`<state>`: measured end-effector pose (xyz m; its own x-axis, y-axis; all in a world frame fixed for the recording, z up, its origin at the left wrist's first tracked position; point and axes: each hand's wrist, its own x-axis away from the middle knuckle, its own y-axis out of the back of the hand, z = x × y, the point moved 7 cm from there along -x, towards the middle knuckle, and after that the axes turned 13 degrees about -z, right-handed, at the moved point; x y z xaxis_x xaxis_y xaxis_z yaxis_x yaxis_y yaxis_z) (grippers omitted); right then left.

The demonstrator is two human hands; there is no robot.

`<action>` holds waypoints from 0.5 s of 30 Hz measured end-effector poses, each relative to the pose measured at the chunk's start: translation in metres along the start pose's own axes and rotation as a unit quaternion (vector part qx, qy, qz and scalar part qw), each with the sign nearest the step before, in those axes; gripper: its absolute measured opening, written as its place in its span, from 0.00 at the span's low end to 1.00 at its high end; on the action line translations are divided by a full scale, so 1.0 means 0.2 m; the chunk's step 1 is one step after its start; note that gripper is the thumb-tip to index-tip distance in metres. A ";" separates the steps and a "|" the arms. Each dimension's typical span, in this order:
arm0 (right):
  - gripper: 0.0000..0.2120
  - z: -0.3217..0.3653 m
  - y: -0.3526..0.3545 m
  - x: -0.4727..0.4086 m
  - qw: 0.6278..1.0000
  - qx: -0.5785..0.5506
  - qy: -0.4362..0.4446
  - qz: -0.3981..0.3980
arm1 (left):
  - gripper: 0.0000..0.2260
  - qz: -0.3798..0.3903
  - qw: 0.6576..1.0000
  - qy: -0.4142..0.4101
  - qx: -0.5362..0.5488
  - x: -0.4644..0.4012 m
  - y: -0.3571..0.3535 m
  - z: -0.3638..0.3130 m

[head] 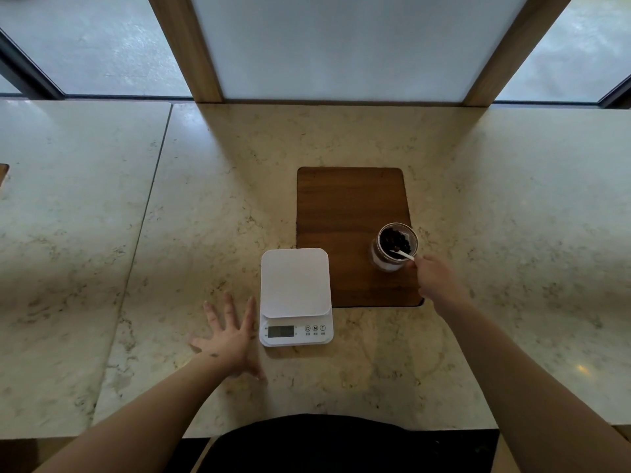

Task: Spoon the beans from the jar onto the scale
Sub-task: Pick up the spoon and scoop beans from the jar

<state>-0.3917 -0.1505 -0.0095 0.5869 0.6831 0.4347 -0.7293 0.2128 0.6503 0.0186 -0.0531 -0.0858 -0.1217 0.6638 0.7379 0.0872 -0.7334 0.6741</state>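
A glass jar of dark beans stands upright on the right side of a brown wooden board. A white spoon leans out of the jar's mouth, its bowl down among the beans. My right hand is just right of the jar, fingers pinched on the spoon's handle. A white digital scale sits left of the board, its platform bare, its display toward me. My left hand rests flat on the counter left of the scale, fingers spread, holding nothing.
The marble counter runs wide to both sides, with a seam on the left. A white panel between wooden posts and windows close off the back. A wooden edge shows at far left.
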 end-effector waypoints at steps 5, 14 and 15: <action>0.18 -0.01 0.00 0.00 1.000 0.006 0.009 -0.004 | 0.73 0.002 1.000 0.000 -0.005 0.01 0.01 -0.01; 0.16 -0.02 0.01 0.00 1.000 0.004 0.006 -0.003 | 0.73 0.003 1.000 0.001 -0.011 0.00 0.00 -0.01; 0.15 -0.02 0.01 0.00 1.000 0.000 0.004 -0.003 | 0.73 0.002 1.000 0.000 -0.010 0.00 0.00 -0.01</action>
<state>-0.3947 -0.1468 -0.0114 0.5879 0.6874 0.4266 -0.7264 0.2165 0.6522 0.0175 -0.0529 -0.0861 -0.1224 0.6604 0.7408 0.0672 -0.7392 0.6701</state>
